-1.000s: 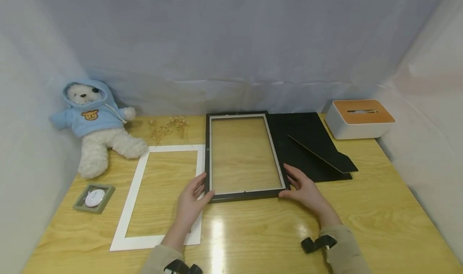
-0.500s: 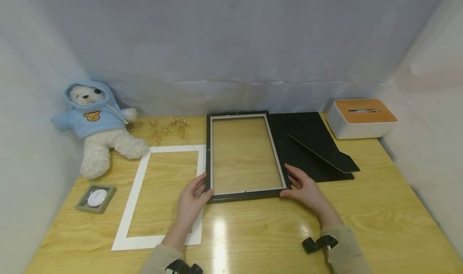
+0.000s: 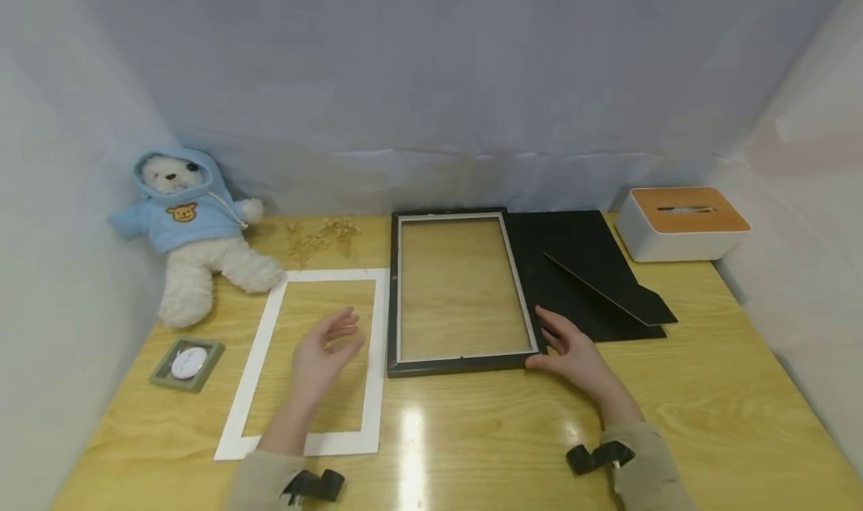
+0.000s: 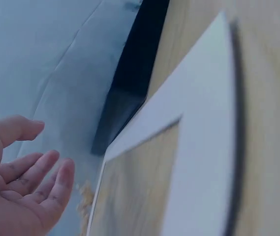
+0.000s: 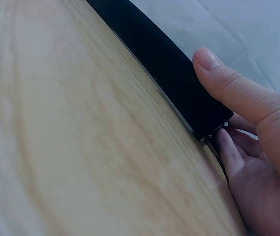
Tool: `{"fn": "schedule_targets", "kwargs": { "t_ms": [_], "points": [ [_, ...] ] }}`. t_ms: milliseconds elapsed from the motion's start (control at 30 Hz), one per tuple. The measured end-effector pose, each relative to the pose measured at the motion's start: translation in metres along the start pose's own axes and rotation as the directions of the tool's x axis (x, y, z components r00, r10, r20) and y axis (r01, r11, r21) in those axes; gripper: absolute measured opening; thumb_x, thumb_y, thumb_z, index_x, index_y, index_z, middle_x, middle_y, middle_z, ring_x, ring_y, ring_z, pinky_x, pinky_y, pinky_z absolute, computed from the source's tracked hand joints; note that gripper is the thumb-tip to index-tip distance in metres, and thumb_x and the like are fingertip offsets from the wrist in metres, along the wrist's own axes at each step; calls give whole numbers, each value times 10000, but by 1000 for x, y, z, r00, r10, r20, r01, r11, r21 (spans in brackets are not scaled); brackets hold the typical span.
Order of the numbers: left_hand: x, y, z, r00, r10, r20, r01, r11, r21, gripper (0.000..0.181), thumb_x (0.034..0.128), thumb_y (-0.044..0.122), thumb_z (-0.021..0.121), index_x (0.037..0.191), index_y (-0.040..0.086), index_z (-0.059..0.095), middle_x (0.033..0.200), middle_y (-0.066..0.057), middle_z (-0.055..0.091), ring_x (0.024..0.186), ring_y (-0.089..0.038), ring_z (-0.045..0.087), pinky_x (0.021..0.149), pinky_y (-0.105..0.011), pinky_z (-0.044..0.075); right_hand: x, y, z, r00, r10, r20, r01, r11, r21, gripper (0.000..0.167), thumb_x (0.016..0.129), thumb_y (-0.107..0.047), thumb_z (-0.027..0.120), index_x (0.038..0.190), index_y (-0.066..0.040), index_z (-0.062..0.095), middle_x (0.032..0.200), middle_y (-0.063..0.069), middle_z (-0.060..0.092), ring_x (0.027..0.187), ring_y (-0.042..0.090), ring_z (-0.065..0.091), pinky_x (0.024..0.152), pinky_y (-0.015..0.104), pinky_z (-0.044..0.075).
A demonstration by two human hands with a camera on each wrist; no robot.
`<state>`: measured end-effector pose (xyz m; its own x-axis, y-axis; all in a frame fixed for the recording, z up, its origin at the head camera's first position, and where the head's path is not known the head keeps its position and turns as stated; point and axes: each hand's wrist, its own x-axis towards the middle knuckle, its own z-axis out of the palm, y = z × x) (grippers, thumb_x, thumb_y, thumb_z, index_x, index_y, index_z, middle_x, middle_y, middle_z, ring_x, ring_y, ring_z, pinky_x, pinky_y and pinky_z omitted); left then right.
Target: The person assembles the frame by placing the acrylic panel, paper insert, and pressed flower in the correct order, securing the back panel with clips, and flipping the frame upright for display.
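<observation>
Well, the black frame (image 3: 458,366) is lying on the tabletop (image 3: 485,428), right hand (image 3: 571,357) pinching its near-right corner; left of it, the loose-fingered left hand (image 3: 318,357) is hovering over the white mat (image 3: 378,361). One-sided pulling could be swivelling the frame.

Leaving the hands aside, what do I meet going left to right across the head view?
Plush toy in a blue hoodie → white rectangular border → black frame → black board with a flap → white box with an orange top.
</observation>
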<state>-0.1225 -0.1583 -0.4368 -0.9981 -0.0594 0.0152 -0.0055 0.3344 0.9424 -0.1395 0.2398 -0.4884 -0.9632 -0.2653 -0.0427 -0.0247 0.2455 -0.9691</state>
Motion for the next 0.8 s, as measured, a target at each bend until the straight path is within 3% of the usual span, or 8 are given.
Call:
{"fn": "schedule_targets", "kwargs": {
  "t_ms": [133, 300, 400, 467, 667, 800],
  "points": [
    [2, -7, -30, 999, -28, -17, 30, 996, 83, 520, 899, 105, 664, 1370, -1, 472, 1266, -141, 572, 1128, -266, 550, 962, -381, 461, -2, -1, 0, 1000, 1, -3, -1, 1000, -3, 909, 735, -125, 825, 1487, -67, 318, 1541, 157, 215, 1374, 337, 282, 1003, 163, 352],
    [-2, -17, -63, 994, -40, -102, 52, 992, 115, 513, 904, 48, 638, 1375, -37, 451, 1281, -189, 547, 1129, -282, 532, 850, -131, 462, 0, -1, 0, 1000, -3, 8, 3, 1000, -15, 910, 737, -139, 825, 1488, -68, 316, 1538, 160, 218, 1371, 340, 287, 1004, 165, 351],
    [-4, -21, -79, 987, -65, -150, 85, 988, 130, 515, 900, 19, 629, 1375, -54, 444, 1287, -221, 538, 1133, -303, 523, 802, -56, 425, 1, 0, 0, 1000, -5, 8, 6, 1000, -23, 917, 734, -150, 829, 1489, -73, 314, 1538, 152, 221, 1372, 338, 287, 1006, 164, 348],
    [-6, -22, -89, 983, -97, -158, 122, 980, 158, 537, 905, 32, 627, 1395, -48, 422, 1308, -228, 522, 1154, -313, 508, 835, -94, 441, 1, 0, -1, 1000, 1, 5, -1, 1000, -31, 926, 730, -161, 832, 1493, -90, 312, 1541, 139, 218, 1372, 331, 289, 999, 155, 350],
    [-16, -31, -109, 970, -209, -126, 234, 940, 247, 603, 918, 86, 629, 1436, -45, 350, 1372, -257, 450, 1221, -379, 454, 975, -438, 422, -1, 2, -2, 999, 32, 6, -31, 999, -41, 932, 730, -202, 833, 1500, -148, 310, 1552, 108, 198, 1375, 313, 291, 983, 129, 355],
    [-21, -36, -116, 964, -233, -128, 256, 941, 220, 599, 916, 47, 616, 1436, -59, 338, 1374, -270, 433, 1204, -369, 457, 894, -207, 453, -1, 1, -1, 999, 34, 12, -34, 999, -33, 928, 734, -211, 831, 1500, -156, 310, 1553, 108, 196, 1374, 314, 293, 991, 141, 355]
  ]
}}
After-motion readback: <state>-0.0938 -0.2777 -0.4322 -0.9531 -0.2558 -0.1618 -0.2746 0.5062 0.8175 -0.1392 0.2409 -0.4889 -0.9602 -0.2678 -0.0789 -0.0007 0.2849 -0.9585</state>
